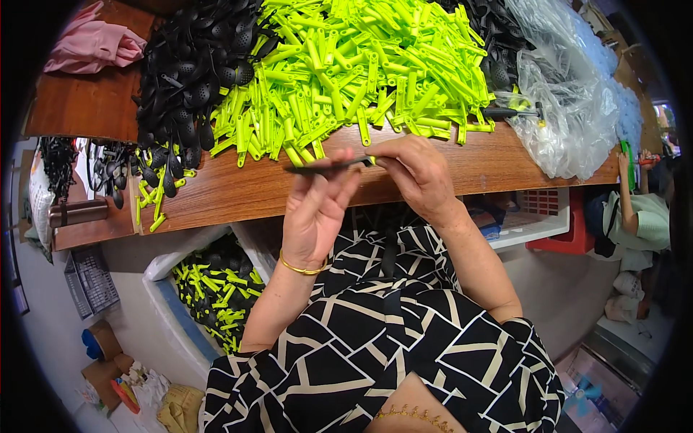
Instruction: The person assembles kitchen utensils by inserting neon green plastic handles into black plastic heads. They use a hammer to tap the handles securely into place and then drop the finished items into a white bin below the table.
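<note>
Black plastic, thin and long, a spoon-like piece (325, 168) lies crosswise between the two hands, just above the near edge of the wooden table (238, 189). The left hand (315, 209) is curled around its left part, thumb on top and fingers folded beneath, so the hand is nearly closed on it. The right hand (416, 173) pinches the other end, fingertips drawn together; a small lime-green handle (371, 160) shows at those fingertips, and it seems to meet the black piece there, though the joint itself is hidden by the fingers. A gold bangle (299, 268) sits on the left wrist.

Beyond the hands, further up the table, lies a big heap of lime-green handles (361, 72). To the left of that heap, up and away from the left hand, is a pile of black slotted spoon heads (191, 79), with a few loose green and black pieces trailing toward the table's edge. Past the right hand, to the far right, a clear plastic bag (570, 108) slumps on the tabletop. A pink cloth (94, 43) rests at the far left corner.

Below the left forearm, under the table, a white bin (209, 289) holds mixed green and black parts. Off to the right, well apart from the right hand, another person (639, 213) sits by a red stool (570, 238).
</note>
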{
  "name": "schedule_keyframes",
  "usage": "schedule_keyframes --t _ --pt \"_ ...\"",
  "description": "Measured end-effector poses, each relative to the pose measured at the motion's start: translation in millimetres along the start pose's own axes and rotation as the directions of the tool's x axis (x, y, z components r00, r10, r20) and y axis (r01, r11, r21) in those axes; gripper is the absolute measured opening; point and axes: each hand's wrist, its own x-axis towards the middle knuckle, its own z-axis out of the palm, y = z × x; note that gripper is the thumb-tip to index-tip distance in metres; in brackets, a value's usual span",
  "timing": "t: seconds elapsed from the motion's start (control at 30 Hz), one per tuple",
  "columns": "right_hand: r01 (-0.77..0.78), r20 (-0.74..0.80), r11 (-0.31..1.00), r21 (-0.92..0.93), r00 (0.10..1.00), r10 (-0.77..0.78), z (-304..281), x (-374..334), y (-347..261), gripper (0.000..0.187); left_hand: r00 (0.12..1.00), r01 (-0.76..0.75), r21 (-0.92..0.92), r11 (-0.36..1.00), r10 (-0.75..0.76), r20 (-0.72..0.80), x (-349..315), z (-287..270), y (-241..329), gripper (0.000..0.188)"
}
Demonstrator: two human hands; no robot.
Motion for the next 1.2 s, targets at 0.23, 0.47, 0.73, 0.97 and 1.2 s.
schedule_keyframes --t 0.23,0.47,0.73,0.97,1.2 --pt "0.318 0.09 0.947 -0.042 0.945 -0.313 -18 -22 -10 0.027 0.611 0.768 -0.051 0.639 -0.707 0.356 -11 -37 21 0.056" --pt "0.366 0.169 0.886 -0.285 0.929 -0.329 -21 -36 -2 0.028 0.717 0.635 0.421 0.648 -0.697 -0.01 -14 -10 8 0.035" --pt "0.182 0.139 0.861 -0.474 0.982 -0.132 17 19 46 0.027 0.945 0.303 0.425 0.853 -0.21 -0.251 -16 -31 -19 0.026" --pt "0.069 -0.024 0.992 -0.103 0.997 -0.072 19 24 60 0.02 0.938 0.285 0.438 0.853 -0.153 -0.313 -1 -29 -11 0.028" --pt "-0.384 0.053 0.682 0.622 0.89 0.453 18 -4 22 0.038 0.933 0.359 0.512 0.78 -0.297 -0.201 9 -1 -24 0.032"
